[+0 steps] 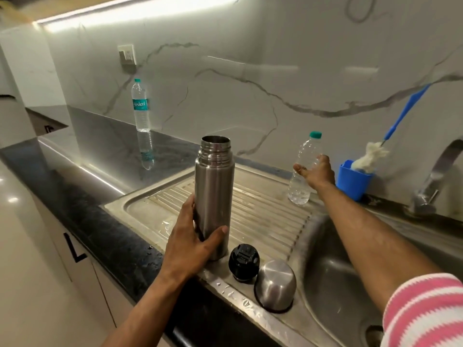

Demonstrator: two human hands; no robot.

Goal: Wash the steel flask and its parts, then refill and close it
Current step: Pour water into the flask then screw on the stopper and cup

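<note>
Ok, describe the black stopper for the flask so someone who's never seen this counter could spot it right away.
Find the steel sink's ribbed draining board. At its front edge, the steel flask stands upright in the left hand; just right of its base sits the black stopper. It is the only black, plastic piece there, unlike the shiny upturned steel cup beside it.

A ribbed steel drainboard sat in a dark stone counter. The open steel flask stood at its centre, a black stopper and upturned steel cup at five o'clock, a clear bottle at two o'clock. A labelled water bottle stood on the counter at eleven o'clock.
</note>
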